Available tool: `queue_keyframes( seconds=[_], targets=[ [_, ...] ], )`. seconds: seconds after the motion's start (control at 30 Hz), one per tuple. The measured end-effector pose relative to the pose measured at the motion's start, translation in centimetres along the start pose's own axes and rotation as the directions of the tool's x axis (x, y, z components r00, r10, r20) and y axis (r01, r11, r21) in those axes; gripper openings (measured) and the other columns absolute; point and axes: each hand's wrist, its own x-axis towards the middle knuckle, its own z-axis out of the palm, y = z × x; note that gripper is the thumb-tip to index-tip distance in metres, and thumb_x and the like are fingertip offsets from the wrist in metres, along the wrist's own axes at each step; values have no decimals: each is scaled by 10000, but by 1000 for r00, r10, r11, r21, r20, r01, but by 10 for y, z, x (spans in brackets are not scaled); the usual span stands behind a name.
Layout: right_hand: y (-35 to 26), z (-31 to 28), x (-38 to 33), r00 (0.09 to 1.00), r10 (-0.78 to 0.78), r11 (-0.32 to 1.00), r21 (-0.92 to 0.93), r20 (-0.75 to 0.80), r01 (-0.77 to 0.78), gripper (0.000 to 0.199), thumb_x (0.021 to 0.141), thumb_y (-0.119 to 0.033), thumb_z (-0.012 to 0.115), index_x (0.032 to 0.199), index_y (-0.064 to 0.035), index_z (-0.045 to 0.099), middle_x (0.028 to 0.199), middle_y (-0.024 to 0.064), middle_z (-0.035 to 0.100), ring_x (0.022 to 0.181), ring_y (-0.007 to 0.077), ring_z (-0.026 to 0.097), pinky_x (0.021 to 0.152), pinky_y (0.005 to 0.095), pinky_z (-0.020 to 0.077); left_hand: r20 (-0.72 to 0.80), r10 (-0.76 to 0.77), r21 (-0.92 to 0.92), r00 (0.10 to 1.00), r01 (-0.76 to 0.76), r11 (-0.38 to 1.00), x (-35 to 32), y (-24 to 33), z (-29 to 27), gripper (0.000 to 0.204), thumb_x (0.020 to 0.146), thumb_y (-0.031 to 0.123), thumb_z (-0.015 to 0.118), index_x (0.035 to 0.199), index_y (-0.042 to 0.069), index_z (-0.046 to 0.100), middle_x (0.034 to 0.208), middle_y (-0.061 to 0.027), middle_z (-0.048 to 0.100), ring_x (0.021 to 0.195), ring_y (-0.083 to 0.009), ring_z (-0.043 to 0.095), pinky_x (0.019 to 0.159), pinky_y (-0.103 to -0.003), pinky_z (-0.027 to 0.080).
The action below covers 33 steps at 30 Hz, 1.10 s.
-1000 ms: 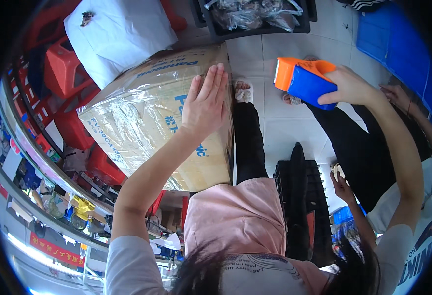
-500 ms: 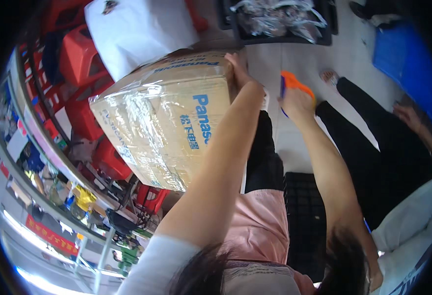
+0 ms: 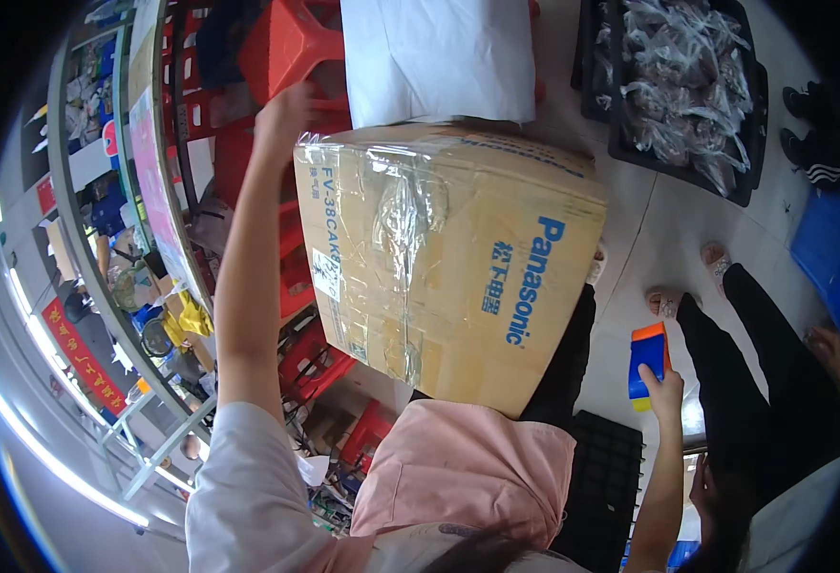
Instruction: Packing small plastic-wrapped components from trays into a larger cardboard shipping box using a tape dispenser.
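A large cardboard box (image 3: pixel 458 267) with blue print and strips of shiny clear tape stands in front of me, tilted in the view. My left hand (image 3: pixel 284 119) is past its far left corner, close to a red plastic stool (image 3: pixel 291 48). That hand is smeared by motion, so its fingers do not read clearly. Off to the right and apart from the box, my right hand (image 3: pixel 666 390) grips an orange, blue and yellow tape dispenser (image 3: pixel 645 358). My pink apron (image 3: pixel 467 458) meets the box's near edge.
A white-covered block (image 3: pixel 439 62) stands behind the box. Black crates (image 3: pixel 620 153) of clear bagged items lie at far right. A person in black trousers (image 3: pixel 735 353) stands on my right, near a black slatted crate (image 3: pixel 603 477). Cluttered shelving (image 3: pixel 128 239) runs along the left.
My left hand has gone from the box's far right corner to beyond its far left one. My right hand has come nearer with the dispenser. The view has swung, so the box appears farther right.
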Motion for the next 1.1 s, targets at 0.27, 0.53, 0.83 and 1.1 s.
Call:
queue_keyframes(
  seconds=[0.27, 0.53, 0.83, 1.1],
  targets=[
    [-2, 23, -21, 997, 67, 978, 195, 31, -72, 346, 793, -310, 647, 874, 27, 644, 728, 87, 645, 643, 144, 604, 613, 293, 475, 753, -426, 35, 501, 617, 786, 57, -75, -11, 940, 793, 744, 205, 1322, -19, 355, 1266, -107, 478, 1145, -175, 465, 994, -292, 337],
    [-32, 35, -46, 991, 77, 969, 224, 112, -101, 344, 797, -304, 652, 869, 32, 639, 733, 62, 635, 634, 116, 581, 606, 267, 472, 593, 152, 650, 791, -581, 490, 52, -82, 0, 497, 913, 446, 301, 1287, 133, 399, 1113, -207, 568, 1079, -336, 525, 916, -403, 391],
    [5, 33, -61, 988, 110, 994, 4, 112, -111, 339, 776, -327, 660, 909, -16, 646, 753, 67, 653, 682, 130, 601, 644, 292, 472, 390, 98, 754, 916, -379, 536, 9, 22, 73, 282, 882, 279, 449, 993, 90, 626, 1001, -138, 632, 921, -289, 616, 712, -413, 505],
    [15, 41, -90, 980, 161, 984, 57, 117, -168, 365, 778, -332, 659, 937, -4, 644, 767, 79, 656, 692, 140, 611, 655, 296, 476, 929, -58, 284, 365, -607, 742, -24, 78, 185, 630, 895, 527, 280, 1283, 57, 436, 1325, -164, 421, 1232, -327, 372, 1025, -407, 266]
  ],
)
